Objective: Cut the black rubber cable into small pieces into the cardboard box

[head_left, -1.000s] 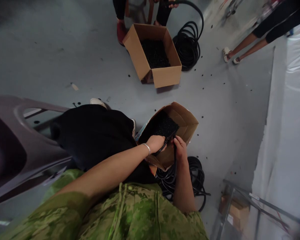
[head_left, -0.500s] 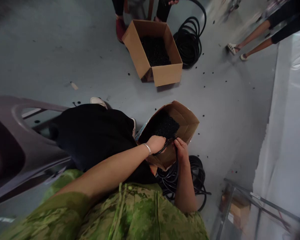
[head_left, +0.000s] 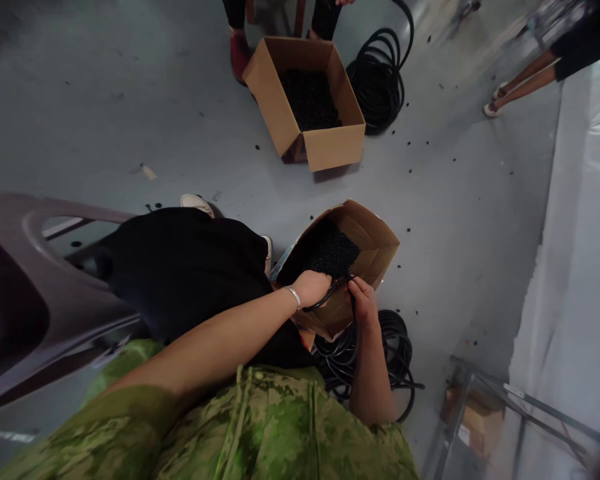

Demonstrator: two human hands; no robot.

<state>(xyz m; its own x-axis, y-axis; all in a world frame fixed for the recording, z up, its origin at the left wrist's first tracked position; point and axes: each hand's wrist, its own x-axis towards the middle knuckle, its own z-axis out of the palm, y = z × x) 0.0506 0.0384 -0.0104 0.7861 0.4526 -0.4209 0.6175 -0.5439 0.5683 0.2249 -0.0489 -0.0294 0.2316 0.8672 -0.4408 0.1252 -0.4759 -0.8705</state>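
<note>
My left hand (head_left: 312, 288), with a silver bracelet at its wrist, is closed on black-handled scissors (head_left: 334, 288). Between the thumb and fingers of my right hand (head_left: 364, 299) is a black rubber hose (head_left: 353, 309), its end close to the scissors' blades. Both hands are over an open carton (head_left: 376, 257), where a heap of small black cut pieces (head_left: 336, 252) lies. Below the right forearm, a loose coil of black hose (head_left: 397, 340) rests on the floor. The blades are small and dark, so their exact opening is unclear.
Across the floor stands a second open carton (head_left: 333, 150) with black pieces, beside another hose coil (head_left: 377, 87) and a seated person's legs (head_left: 239, 53). Another person's legs (head_left: 527, 77) are at upper right. A plastic chair (head_left: 10, 220) is left; a metal frame (head_left: 530, 400) is lower right.
The person at upper right has stepped, bringing the feet together farther right. My hands stay nearly in place, with the scissors still against the hose end.
</note>
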